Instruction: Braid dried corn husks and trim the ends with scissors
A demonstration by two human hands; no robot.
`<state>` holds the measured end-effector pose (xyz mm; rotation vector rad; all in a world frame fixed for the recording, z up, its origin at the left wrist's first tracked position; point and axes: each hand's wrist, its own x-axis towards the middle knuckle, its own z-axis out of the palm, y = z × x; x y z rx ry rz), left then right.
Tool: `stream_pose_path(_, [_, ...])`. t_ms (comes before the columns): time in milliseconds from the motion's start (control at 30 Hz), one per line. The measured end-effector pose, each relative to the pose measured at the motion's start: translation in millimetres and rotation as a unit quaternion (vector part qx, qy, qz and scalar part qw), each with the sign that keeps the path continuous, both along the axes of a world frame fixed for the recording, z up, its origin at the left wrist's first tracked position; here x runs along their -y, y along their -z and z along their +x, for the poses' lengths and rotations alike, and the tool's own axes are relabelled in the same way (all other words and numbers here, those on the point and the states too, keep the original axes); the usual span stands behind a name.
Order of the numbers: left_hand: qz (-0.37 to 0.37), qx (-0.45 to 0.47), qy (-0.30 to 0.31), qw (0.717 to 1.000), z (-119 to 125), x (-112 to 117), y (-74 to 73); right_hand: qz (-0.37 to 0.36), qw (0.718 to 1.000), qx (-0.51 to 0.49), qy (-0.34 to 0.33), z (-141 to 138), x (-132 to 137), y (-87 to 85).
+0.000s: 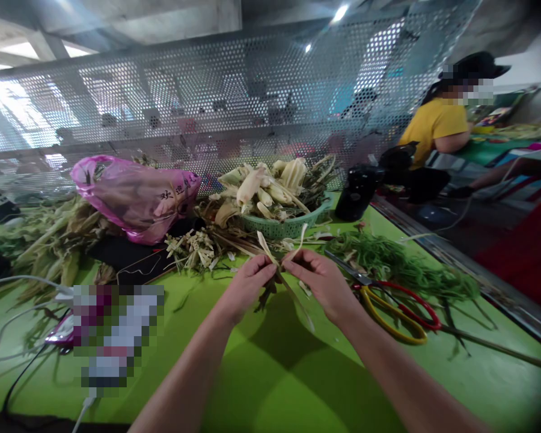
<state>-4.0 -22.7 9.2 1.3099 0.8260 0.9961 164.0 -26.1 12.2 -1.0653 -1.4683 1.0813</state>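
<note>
Above the green table (261, 373), both of my hands work close together on a pale strip of plant husk (264, 245). My left hand (251, 281) pinches it between thumb and fingers. Closed on a thin pale end (302, 239) of husk is my right hand (316, 273), a few centimetres away. A long, narrow strip (296, 300) hangs down between the hands, with darker leafy bits (267, 291) beside the left fingers. Whether these pieces are knotted together is too small to tell. Scissors (388, 300) with one red and one yellow handle lie right of my right hand.
Behind the hands stands a green basket (288, 226) heaped with corn husks. Around it are a pink plastic bag (135, 198), a black container (359, 191), green fibres (401, 264) and dried leaves (58, 240). Cables run along the left. A person in yellow (437, 123) sits at right.
</note>
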Motion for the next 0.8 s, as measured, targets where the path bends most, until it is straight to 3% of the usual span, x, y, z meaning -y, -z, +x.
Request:
stream_pose_path(267, [0.039, -0.078, 0.025, 0.996, 3.7, 0.9, 6.9, -0.012, 0.998, -0.053, 0.043, -4.4, 2.4, 1.2])
stream_pose_path(433, [0.067, -0.087, 0.031, 0.993, 4.1, 2.0, 3.8, -0.023, 0.995, -0.063, 0.07, -3.5, -0.2, 6.0])
stream_pose_path(633, [0.142, -0.197, -0.023, 0.97, 3.7, -0.3, 2.3, 0.028, 0.979, 0.157, 0.123, 7.7, -2.4, 0.7])
stream_pose_path(800, [0.206, -0.276, -0.038, 0.938, 9.1, -1.1, 7.8, 0.15, 0.962, 0.211, 0.091, 8.1, 0.6, -3.9])
